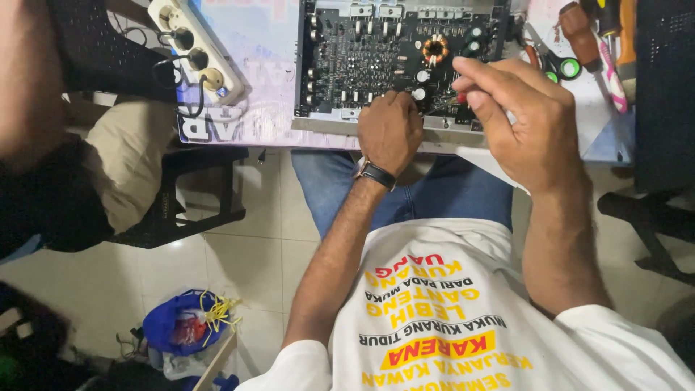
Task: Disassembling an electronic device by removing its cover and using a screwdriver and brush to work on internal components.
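- Leftmost, a blurred arm in a dark sleeve (pixel 36 166) fills the upper corner, beside a cream cushion (pixel 127 156) that lies on a dark chair (pixel 192 192).
- Low on the pale tiled floor (pixel 246 264) sits a blue bag (pixel 181 326) with yellow strands spilling from it.
- On the table (pixel 246 80), covered with a pale printed sheet, a white power strip (pixel 195 43) lies slantwise with dark cables plugged in.
- Just right of it, an open metal chassis holds a dark circuit board (pixel 369 54) crowded with small parts; a copper coil (pixel 435 48) stands near the board's right half.
- The left hand (pixel 391 130) is curled into a loose fist, its knuckles resting on the near edge of the board; a dark wristwatch (pixel 375 174) is strapped to that wrist.
- Below the table show blue jeans (pixel 405 195) and a white shirt (pixel 463 318) with yellow, red and black print.
- The right hand (pixel 525 119) hovers over the board's right end, thumb and fingertips pinched on a small red thing (pixel 461 98); what it is cannot be told.
- Further right, on the table's far corner, lie a brown-handled screwdriver (pixel 579 29), a pink-and-white handled tool (pixel 614 76) and scissors with green loops (pixel 561 67).
- At the far right edge stands a black mesh panel (pixel 666 87), with dark chair legs (pixel 651 232) beneath it on the tiles.
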